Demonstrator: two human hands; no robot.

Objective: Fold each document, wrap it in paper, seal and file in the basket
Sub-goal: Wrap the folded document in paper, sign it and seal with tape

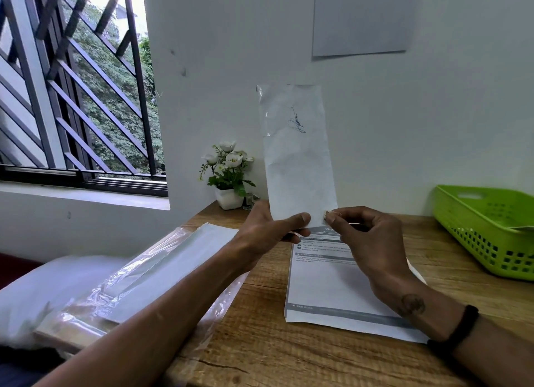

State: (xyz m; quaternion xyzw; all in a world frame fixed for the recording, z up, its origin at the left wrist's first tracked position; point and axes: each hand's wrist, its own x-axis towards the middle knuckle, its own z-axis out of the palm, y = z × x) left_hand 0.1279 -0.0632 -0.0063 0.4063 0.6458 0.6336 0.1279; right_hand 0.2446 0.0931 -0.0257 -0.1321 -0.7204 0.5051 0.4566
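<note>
Nearest the viewer, a clear crinkled plastic packet of white paper sheets (138, 274) lies at the left of the wooden bench (260, 343), overhanging its near-left edge. To its right a stack of white printed documents with grey heading bars (332, 285) lies flat on the bench, partly under the right wrist, which wears a black band (456, 333).

Above that stack both hands hold up a long, narrow white paper-wrapped packet (297, 152), upright and slightly tilted, with a dark ink signature near its top and strips of clear tape glinting along its upper left edge. The left hand (268, 236) grips the packet's bottom left corner, thumb across the front and fingers behind. The right hand (372, 242) pinches the bottom right corner between thumb and forefinger, its other fingers curled.

Farther back, a lime green perforated plastic basket (474, 227) sits at the bench's right edge, well apart from the packet. A small white pot of white artificial flowers (228, 175) stands in the far corner against the pale wall, beside a barred window (78, 97) showing green trees. A grey sheet (361, 19) hangs high on the wall.
</note>
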